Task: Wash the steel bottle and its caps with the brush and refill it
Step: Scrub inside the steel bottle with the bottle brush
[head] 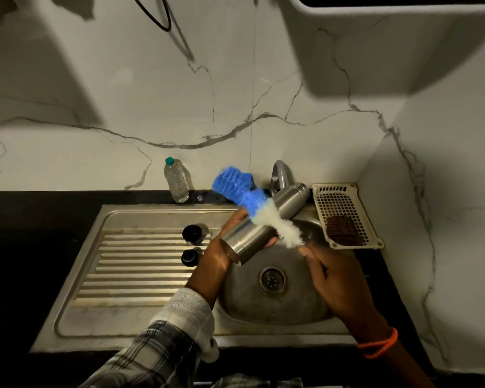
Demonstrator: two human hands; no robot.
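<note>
Beside sink [140, 219] — two caps [192, 233], basket [345, 191]

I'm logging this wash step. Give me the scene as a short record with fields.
bottle: steel bottle held tilted over the sink, uncapped
left hand: left hand grips the bottle's lower body
right hand: right hand holds the brush handle
brush: blue and white brush lies across the bottle's outside
caps: two black caps on the drainboard
tap: tap behind the bottle; running water not visible
other: plastic bottle, basket with scrubber
</note>
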